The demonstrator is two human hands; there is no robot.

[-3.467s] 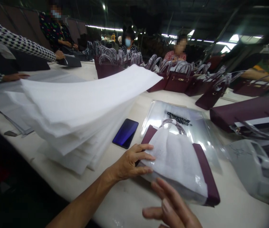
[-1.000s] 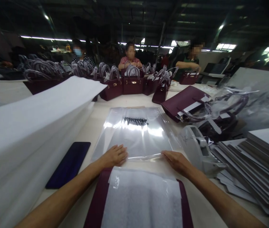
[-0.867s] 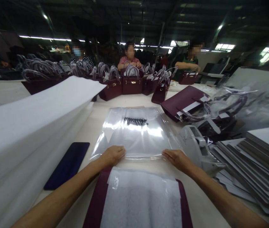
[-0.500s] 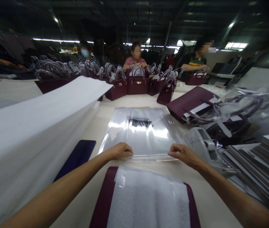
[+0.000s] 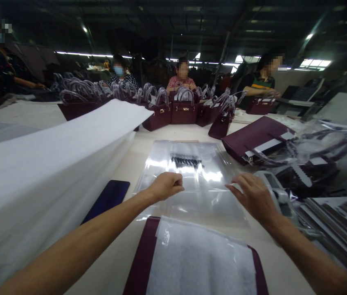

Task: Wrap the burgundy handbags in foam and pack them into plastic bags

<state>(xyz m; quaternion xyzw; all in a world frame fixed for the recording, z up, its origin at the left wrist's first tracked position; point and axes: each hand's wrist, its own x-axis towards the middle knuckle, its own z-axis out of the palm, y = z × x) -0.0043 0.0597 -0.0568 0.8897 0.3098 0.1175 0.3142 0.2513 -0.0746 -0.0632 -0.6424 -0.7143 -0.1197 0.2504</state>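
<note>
Clear plastic bag (image 5: 188,172) dead ahead, long axis running away | left hand (image 5: 165,185) clenched on its film | right hand (image 5: 253,196) open over right half

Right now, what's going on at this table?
A person's bare hands are at a clear plastic bag with black print, flat on the pale table. The left hand has a closed grip on it; the right hand hovers open over its edge. A maroon handbag wrapped in white tissue lies nearest the person, a tall stack of white sheets at the left. Other people sit across the table behind more handbags.
</note>
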